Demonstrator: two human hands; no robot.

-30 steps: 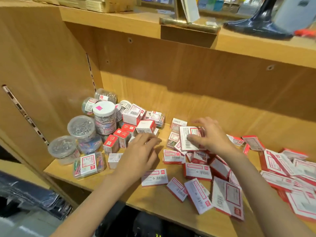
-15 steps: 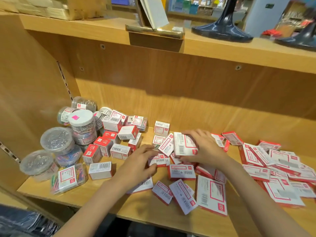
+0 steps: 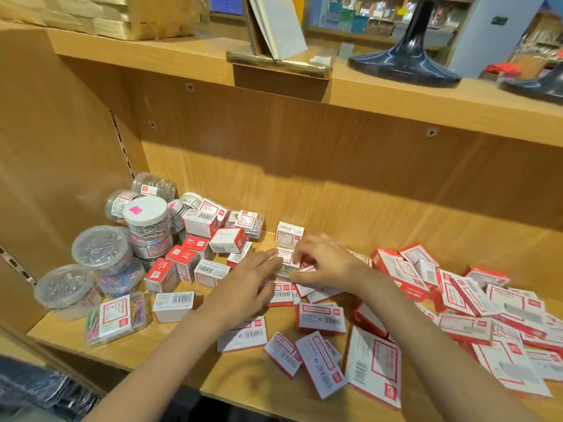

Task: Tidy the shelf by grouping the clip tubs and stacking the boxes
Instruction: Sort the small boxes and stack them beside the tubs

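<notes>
Shelf (image 3: pixel 170 348): seven round clip tubs (image 3: pixel 100 248) grouped left; red-white boxes (image 3: pixel 321 318) too many to count; print illegible. Left hand (image 3: pixel 243 287) lay flat-fingered; right hand (image 3: pixel 329 266) pinched one small clear clip box (image 3: pixel 286 259).

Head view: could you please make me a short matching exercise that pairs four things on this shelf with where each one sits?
Things:
1. tub with pink sticker
2. clear tub of coloured clips
3. large flat box
4. hands: left, right

Places:
A. front edge, right of centre
B. front left corner, lying on its side
C. middle of the shelf, over the small boxes
D. left rear, upright among the tubs

Pairs: 1-D, 2-B, 3-A, 4-C
</notes>
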